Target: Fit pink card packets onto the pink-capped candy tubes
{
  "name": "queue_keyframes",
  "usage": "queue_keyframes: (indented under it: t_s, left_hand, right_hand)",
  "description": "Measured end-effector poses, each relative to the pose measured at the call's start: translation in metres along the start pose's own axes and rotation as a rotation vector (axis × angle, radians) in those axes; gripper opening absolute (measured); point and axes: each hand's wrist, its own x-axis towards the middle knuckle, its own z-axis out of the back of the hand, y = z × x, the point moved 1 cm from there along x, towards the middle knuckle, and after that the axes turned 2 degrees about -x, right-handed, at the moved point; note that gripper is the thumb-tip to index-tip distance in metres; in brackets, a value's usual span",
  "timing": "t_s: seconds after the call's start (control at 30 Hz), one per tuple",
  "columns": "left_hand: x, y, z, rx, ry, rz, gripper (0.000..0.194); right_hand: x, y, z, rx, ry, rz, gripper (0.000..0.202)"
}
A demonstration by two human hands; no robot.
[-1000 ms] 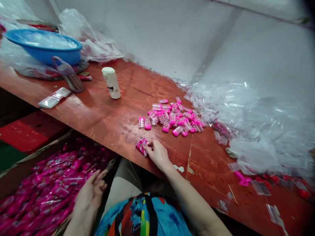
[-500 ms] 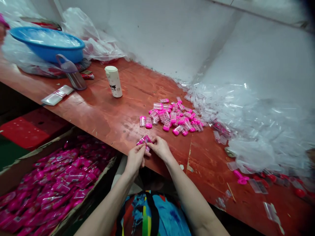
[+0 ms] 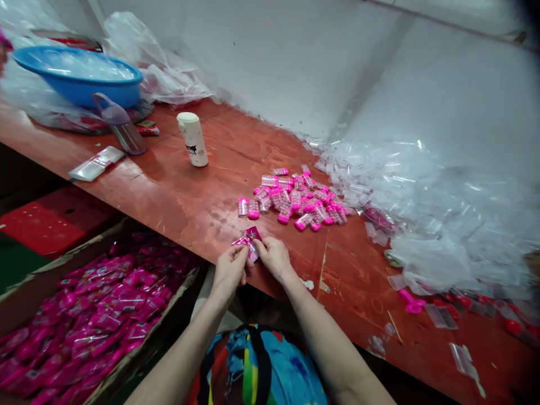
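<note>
Between my two hands is a shiny pink printed wrapper (image 3: 252,235), held just above the table's front edge. My left hand (image 3: 230,269) pinches its left side, fingers closed. On the other side my right hand (image 3: 273,257) grips it with thumb and fingers. Whether anything lies inside the wrapper I cannot tell. Beyond my hands sits a pile of small clear tubes with pink caps (image 3: 295,197), filled with little pale pink balls. To my lower left, a cardboard box (image 3: 177,306) holds a heap of filled pink packets (image 3: 105,320).
A white tumbler (image 3: 193,140), a grey-lidded bottle (image 3: 122,126) and a clear packet (image 3: 97,163) stand or lie on the red table (image 3: 169,194). A blue basin (image 3: 84,84) rests at far left. Clear plastic sleeves (image 3: 442,225) heap along the wall at right.
The wrapper looks more spread out, with its top corner turned up and more of it showing. My hands have shifted only slightly.
</note>
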Motion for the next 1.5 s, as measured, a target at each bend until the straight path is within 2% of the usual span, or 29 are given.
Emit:
queue_keyframes:
  t_s: [0.13,0.33,0.47,0.6,0.7,0.83,0.97,1.07,1.2,1.33,1.5]
  left_hand:
    - [0.002,0.002,-0.002,0.024,0.032,0.017,0.035]
    - [0.004,0.0,0.0,0.026,0.032,0.049,0.04]
    - [-0.001,-0.01,-0.007,0.004,0.05,0.043,0.045]
    - [-0.005,-0.017,-0.026,-0.105,0.126,0.057,0.054]
    - [-0.006,-0.015,-0.037,-0.137,0.151,0.085,0.049]
    - [-0.009,-0.009,-0.043,-0.108,0.153,0.086,0.038]
    - [-0.008,-0.006,-0.051,-0.128,0.124,0.047,0.034]
    - [-0.003,-0.005,-0.061,-0.168,0.176,0.082,0.035]
    - [0.004,-0.007,-0.071,-0.139,0.23,0.159,0.036]
    - [0.009,-0.01,-0.075,-0.097,0.169,0.144,0.038]
    - [0.012,-0.009,-0.077,-0.095,0.073,0.179,0.045]
  right_hand:
    - [-0.01,0.008,-0.005,-0.017,-0.038,-0.004,0.028]
    - [-0.003,-0.005,0.002,0.286,-0.087,-0.082,0.023]
    - [-0.004,-0.016,0.017,0.433,-0.034,-0.096,0.032]
    - [-0.02,-0.016,0.031,0.551,0.043,-0.066,0.03]
    - [-0.03,-0.014,0.038,0.632,0.086,-0.037,0.026]
    - [-0.039,-0.02,0.043,0.684,0.149,-0.027,0.028]
    - [-0.044,-0.03,0.041,0.788,0.034,-0.192,0.027]
    - [-0.044,-0.035,0.041,0.848,-0.039,-0.282,0.031]
    - [-0.044,-0.035,0.05,0.79,-0.06,-0.241,0.029]
    - [-0.042,-0.034,0.057,0.6,-0.055,-0.134,0.029]
    - [-0.036,-0.037,0.054,0.303,-0.121,0.002,0.03]
